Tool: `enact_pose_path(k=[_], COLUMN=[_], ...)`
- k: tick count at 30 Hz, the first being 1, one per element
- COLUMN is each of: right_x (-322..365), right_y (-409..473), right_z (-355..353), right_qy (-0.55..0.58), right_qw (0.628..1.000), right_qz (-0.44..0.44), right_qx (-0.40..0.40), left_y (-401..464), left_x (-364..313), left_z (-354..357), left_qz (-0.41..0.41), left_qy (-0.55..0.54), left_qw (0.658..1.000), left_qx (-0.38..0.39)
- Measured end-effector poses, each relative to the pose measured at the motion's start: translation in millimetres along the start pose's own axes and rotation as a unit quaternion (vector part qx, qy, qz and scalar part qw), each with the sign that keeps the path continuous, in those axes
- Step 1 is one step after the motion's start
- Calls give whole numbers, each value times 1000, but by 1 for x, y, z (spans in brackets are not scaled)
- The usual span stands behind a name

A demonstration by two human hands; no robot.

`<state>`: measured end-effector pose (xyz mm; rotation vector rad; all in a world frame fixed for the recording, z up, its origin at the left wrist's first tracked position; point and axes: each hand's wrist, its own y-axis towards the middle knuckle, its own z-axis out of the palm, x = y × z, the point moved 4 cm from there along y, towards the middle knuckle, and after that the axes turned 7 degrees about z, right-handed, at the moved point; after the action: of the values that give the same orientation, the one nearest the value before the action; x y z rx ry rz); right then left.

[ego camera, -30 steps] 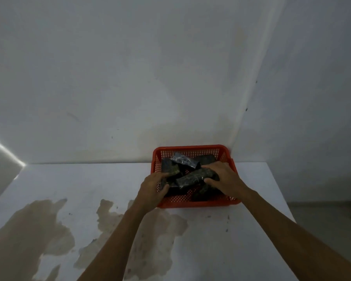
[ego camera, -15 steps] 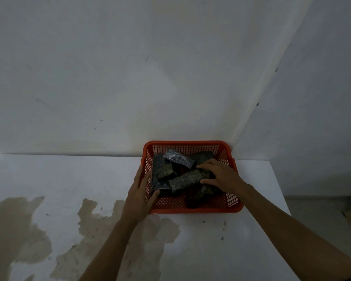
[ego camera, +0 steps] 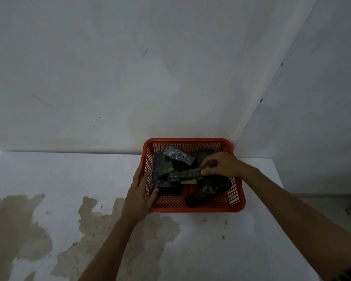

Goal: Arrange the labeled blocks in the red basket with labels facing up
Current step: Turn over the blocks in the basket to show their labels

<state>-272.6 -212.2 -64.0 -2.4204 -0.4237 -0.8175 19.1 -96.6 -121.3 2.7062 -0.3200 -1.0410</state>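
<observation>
A red mesh basket (ego camera: pixel 211 206) stands on the white table against the wall corner. Inside it lie several dark wrapped blocks in a jumble. My right hand (ego camera: pixel 223 165) pinches the right end of a long dark block (ego camera: pixel 182 175) that lies across the middle of the pile, lifted a little. A shiny dark block (ego camera: pixel 177 157) leans tilted at the back. Another dark block (ego camera: pixel 201 196) rests at the front. My left hand (ego camera: pixel 139 191) grips the basket's left wall, fingers outside and thumb over the rim. Labels are too dark to make out.
The white table (ego camera: pixel 221 250) carries large brown stains (ego camera: pixel 93 230) in front and to the left of the basket. Walls rise close behind and to the right. The table's right edge runs just past the basket.
My right hand has pinched the long block's end and raised it slightly. My left hand slid from inside the basket onto its left wall. The camera view shifted left.
</observation>
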Motion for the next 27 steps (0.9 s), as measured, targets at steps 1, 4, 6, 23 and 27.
enact_pose_path(k=[1, 4, 6, 23, 27], right_x=[0, -3, -7, -18, -5], right_y=[1, 3, 6, 4, 0], right_z=[-1, 1, 3, 9, 8], right_qy=[28, 65, 72, 64, 87], right_qw=[999, 990, 986, 995, 994], right_qz=[27, 104, 145, 40, 28], right_qx=[26, 62, 48, -67, -56], left_y=[0, -1, -1, 0, 0], left_x=[0, 0, 0, -2, -3], left_z=[0, 2, 2, -1, -6], left_qz=[-3, -10, -12, -12, -21], left_qy=[2, 11, 14, -5, -4], left_qw=[1000, 1000, 1000, 1000, 1000], left_qx=[1, 7, 10, 5, 10])
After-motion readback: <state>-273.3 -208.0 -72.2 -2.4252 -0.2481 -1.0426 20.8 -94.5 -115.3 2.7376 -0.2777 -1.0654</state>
